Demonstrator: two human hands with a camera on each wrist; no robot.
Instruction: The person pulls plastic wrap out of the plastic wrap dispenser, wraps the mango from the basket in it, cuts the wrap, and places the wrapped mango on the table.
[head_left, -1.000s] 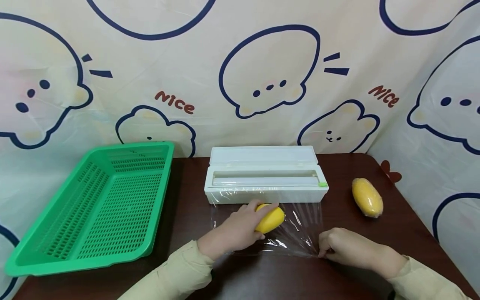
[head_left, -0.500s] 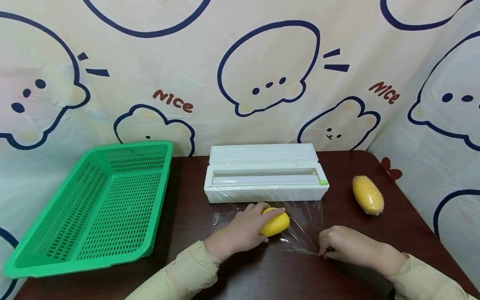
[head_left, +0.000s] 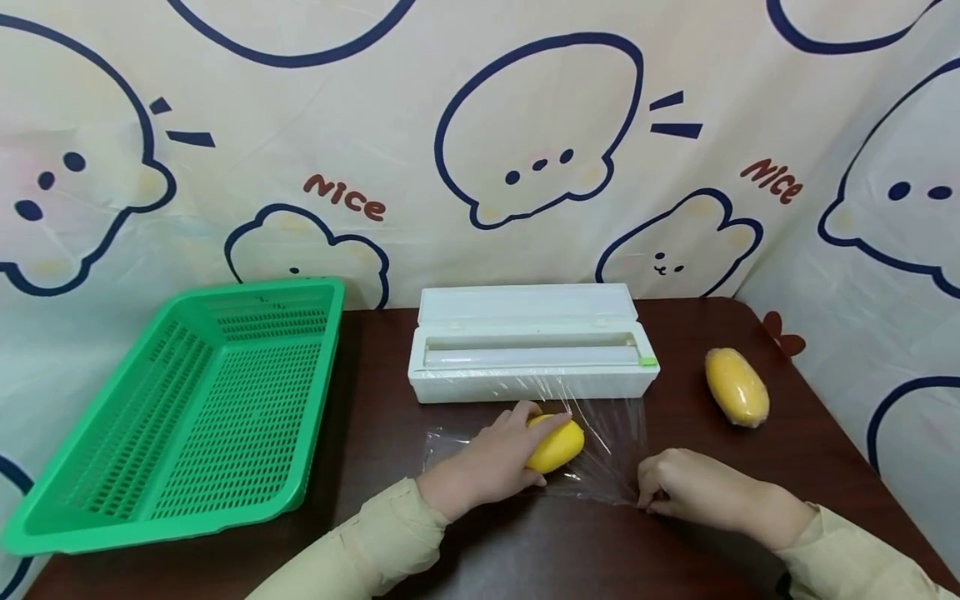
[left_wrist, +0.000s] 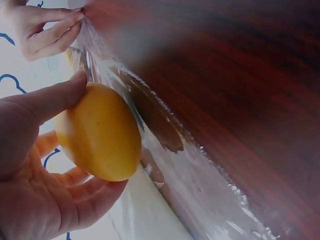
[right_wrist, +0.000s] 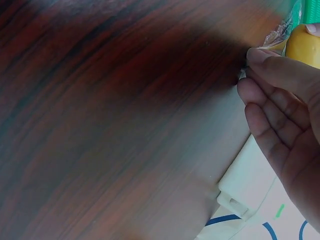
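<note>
My left hand (head_left: 495,458) holds a smooth yellow oval fruit (head_left: 557,444) between thumb and fingers, over a sheet of cling film (head_left: 611,442). In the left wrist view the fruit (left_wrist: 102,132) shows unwrapped on its near side, with the film (left_wrist: 200,185) stretching past it. My right hand (head_left: 693,492) pinches the film's near right corner, which the right wrist view shows bunched at the thumb tip (right_wrist: 257,55). The film runs from a white cling film box (head_left: 532,387), whose lid stands raised behind the roll (head_left: 525,357). The fruit's underside is hidden.
A second yellow fruit (head_left: 737,387), wrapped in film, lies at the table's right side. On the left stands a green perforated basket (head_left: 318,400). A patterned cloth (head_left: 405,142) hangs behind the dark wooden table (head_left: 570,550).
My left hand has shifted right with the fruit, closer to my right hand. The film in front of the box has creased and slackened. My right hand keeps its pinch in nearly the same place.
</note>
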